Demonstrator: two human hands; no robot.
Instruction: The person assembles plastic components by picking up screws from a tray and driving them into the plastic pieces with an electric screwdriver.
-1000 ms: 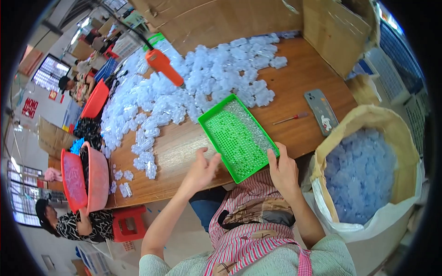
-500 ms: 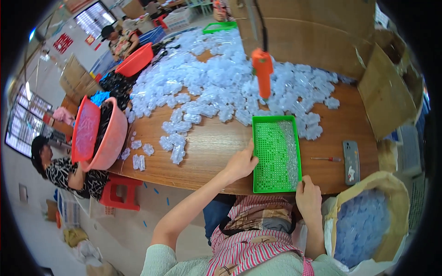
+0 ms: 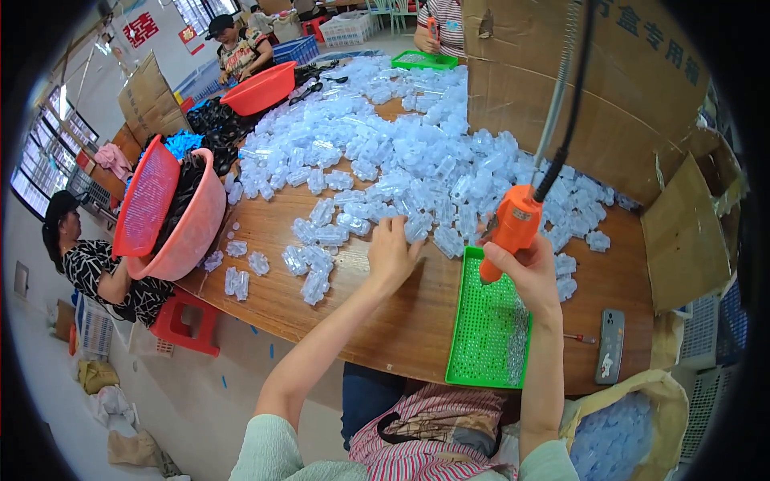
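My right hand (image 3: 529,268) is wrapped round an orange electric screwdriver (image 3: 515,223), which hangs from a cord and a coil spring with its tip pointing down. Beneath it lies a green perforated tray (image 3: 473,337), with small silvery pieces, too small to make out, heaped along its right side. At the near edge of a large pile of clear plastic parts (image 3: 353,144), my left hand (image 3: 390,256) has its fingers closed on one clear plastic part (image 3: 416,228). My forearm and the screwdriver hide some of the tray.
On the right of the wooden table (image 3: 385,321) lie a phone (image 3: 609,346) and a small screwdriver (image 3: 581,338). Below stands a sack (image 3: 670,401) of clear parts. Cardboard (image 3: 561,104) walls the far right. Red basins (image 3: 188,232) and co-workers (image 3: 104,272) are at left.
Both hands have left the green tray. My right hand has taken hold of the hanging screwdriver and drawn it nearer; my left has reached forward to the clear parts. The view has shifted.
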